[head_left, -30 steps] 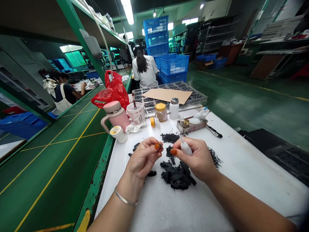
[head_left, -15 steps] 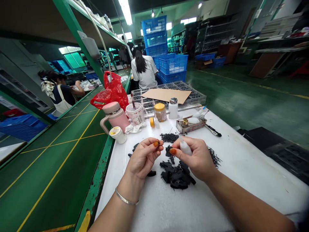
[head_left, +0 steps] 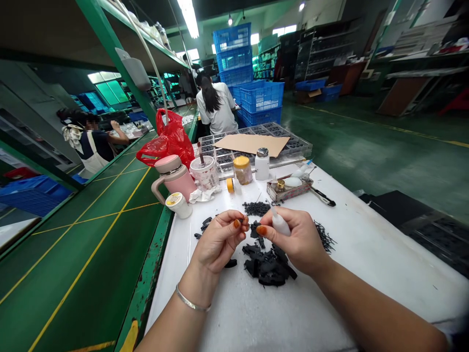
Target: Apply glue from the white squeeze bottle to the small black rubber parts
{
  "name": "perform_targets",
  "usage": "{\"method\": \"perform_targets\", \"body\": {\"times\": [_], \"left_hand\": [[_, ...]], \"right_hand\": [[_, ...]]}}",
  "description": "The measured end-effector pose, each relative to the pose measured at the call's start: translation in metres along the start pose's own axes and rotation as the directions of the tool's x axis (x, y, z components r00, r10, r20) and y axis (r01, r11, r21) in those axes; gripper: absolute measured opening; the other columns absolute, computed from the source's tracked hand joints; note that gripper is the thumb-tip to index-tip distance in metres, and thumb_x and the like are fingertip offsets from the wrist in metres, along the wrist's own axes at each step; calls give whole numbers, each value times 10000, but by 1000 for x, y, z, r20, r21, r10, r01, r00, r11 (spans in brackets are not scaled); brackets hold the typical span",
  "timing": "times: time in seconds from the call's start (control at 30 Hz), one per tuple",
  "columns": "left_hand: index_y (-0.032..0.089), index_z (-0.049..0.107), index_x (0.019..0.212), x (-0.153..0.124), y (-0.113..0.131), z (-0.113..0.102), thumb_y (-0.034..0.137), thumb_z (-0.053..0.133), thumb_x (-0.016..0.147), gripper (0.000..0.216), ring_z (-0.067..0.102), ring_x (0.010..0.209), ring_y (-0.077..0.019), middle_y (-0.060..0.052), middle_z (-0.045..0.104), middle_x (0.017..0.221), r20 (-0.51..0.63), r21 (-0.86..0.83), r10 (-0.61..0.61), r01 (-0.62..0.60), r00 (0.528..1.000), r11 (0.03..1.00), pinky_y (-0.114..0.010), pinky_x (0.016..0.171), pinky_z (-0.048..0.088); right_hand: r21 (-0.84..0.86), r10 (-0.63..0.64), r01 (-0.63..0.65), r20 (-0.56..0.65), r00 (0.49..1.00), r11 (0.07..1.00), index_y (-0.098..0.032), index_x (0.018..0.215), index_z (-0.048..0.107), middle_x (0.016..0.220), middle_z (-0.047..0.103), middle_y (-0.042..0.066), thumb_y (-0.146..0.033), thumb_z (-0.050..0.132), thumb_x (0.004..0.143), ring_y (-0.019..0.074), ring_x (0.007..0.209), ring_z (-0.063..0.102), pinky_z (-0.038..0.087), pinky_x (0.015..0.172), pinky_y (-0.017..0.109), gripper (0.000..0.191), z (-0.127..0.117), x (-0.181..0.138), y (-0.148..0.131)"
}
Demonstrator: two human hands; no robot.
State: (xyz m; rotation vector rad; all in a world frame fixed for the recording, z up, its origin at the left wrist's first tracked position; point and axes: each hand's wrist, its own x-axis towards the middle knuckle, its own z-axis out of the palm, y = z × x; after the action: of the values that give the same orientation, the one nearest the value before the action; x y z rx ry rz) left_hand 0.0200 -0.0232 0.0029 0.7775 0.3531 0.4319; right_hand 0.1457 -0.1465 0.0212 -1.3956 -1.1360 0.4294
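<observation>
My left hand is closed, thumb and fingertips pinching a tiny dark part that is mostly hidden. Against the palm of my right hand rests a small white squeeze bottle, its thin nozzle pointing up and left. By the right thumb tip is a black piece; I cannot tell whether it is pinched or lies behind. Below and between the hands lies a heap of black moulded pieces. Beyond them sits a pile of tiny black parts. Thin black sticks lie right of my right hand.
Along the back of the white table stand a pink mug, a cup, a yellow-lidded jar, a white bottle and a small box. A cutter lies right. Two people sit further off.
The fingers of my left hand have shifted slightly around the tiny part, its thumb tip a little lower. The right hand and bottle stay almost in place. The whole view has shifted slightly.
</observation>
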Motion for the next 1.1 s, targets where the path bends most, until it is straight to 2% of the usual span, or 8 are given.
{"method": "perform_targets", "body": {"times": [0.3,0.43,0.83,1.1], "left_hand": [[134,713,715,2,-4,1,194,846,571,205,617,638,-84,-22,674,752,-23,51,0,1,1000,999,-149,567,506],[128,716,713,2,-5,1,234,844,583,210,595,581,-74,-25,664,677,-13,76,7,-6,1000,997,-151,555,492],[106,708,706,0,-4,2,322,793,658,236,557,528,-71,-32,641,632,-13,255,108,-101,994,962,-160,513,461],[120,702,715,0,-5,3,320,752,710,206,552,551,-74,-26,628,650,-13,352,162,-147,987,924,-172,541,471]], "right_hand": [[-23,27,-27,10,1000,999,-152,648,601,557,514,-23,-335,656,775,97,514,416,329,475,220,229,3,-2,2],[-25,15,-15,8,1000,1000,-150,658,605,568,521,-22,-327,653,782,97,523,422,333,484,218,221,3,-2,2],[-170,-122,118,-15,992,978,-150,658,602,553,513,-36,-259,639,796,76,500,435,328,487,200,179,2,-1,1],[-225,-139,134,-11,990,965,-147,659,608,568,544,-31,-236,636,798,75,513,463,345,509,193,167,2,-1,2]]}}
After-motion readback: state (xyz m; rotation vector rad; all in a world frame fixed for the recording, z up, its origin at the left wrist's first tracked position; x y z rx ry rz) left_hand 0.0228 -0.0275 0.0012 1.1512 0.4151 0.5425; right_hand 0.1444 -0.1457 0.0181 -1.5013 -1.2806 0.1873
